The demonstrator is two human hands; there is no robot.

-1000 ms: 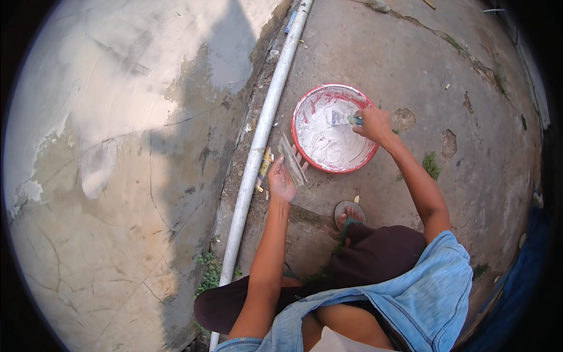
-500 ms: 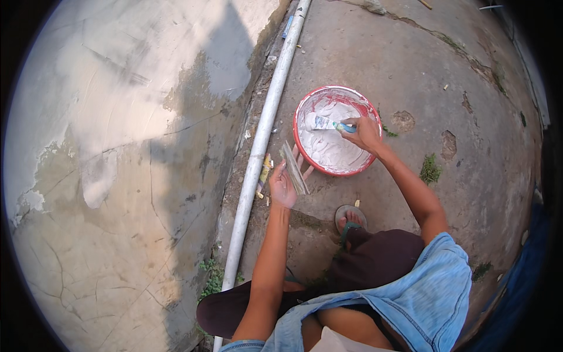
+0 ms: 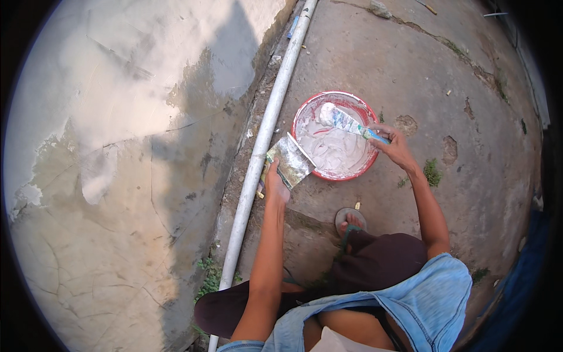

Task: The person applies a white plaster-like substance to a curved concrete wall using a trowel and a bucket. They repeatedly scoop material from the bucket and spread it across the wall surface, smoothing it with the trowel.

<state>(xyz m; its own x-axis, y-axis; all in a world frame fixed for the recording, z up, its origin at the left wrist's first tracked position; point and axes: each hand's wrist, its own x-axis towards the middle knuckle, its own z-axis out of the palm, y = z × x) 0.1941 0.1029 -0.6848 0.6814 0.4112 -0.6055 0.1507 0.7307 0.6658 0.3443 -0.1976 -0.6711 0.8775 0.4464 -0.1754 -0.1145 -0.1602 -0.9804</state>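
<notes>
My right hand [image 3: 396, 146] grips the blue handle of a putty knife [image 3: 347, 123]. Its blade carries a lump of white putty [image 3: 327, 113] at the tip and is held above a red basin [image 3: 375, 120]. Inside the basin lies soft pinkish-white putty [image 3: 337, 151], which also smears the walls. Close to the basin's lower left rim, my left hand [image 3: 275, 182] holds a square, putty-stained plate [image 3: 291, 161], its broad face turned up. The thumb shows at the plate's left edge, while the other fingers are hidden beneath it.
A long white pipe [image 3: 267, 132] runs along the foot of a patchy plastered wall [image 3: 117, 193] on the left. My sandalled foot [image 3: 350, 221] rests on the cracked concrete floor [image 3: 404, 70] below the basin. Small weeds [image 3: 431, 172] grow to the right.
The putty knife has risen from the putty with a lump on its blade, my right hand moving right. My left hand has turned the plate from edge-on to face up.
</notes>
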